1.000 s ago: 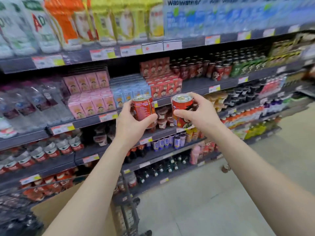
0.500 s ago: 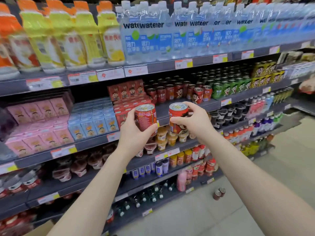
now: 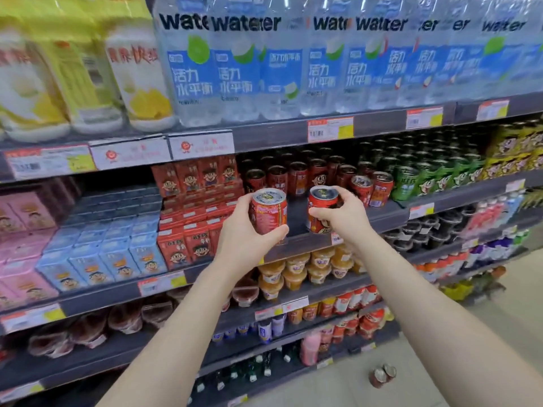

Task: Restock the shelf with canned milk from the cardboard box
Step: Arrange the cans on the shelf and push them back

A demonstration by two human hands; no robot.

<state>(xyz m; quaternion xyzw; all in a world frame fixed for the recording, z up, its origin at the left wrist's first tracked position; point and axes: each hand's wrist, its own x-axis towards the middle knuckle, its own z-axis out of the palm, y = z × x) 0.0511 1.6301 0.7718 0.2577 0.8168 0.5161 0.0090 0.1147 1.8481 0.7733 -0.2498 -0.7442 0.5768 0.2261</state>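
Left grip (image 3: 244, 242) clasps left can (image 3: 269, 212), right grip (image 3: 348, 221) right can (image 3: 320, 201); both upright, tops up.

Single head cam, looking fwd & slightly down, near shelf (image 3: 382, 221) front.

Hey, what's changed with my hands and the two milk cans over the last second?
Both cans went up and forward toward the shelf. The left hand now holds the left can and the right hand the right can at the bare gap of the shelf, before the row of red cans. Unchanged: each hand grips its can; neither has let go.
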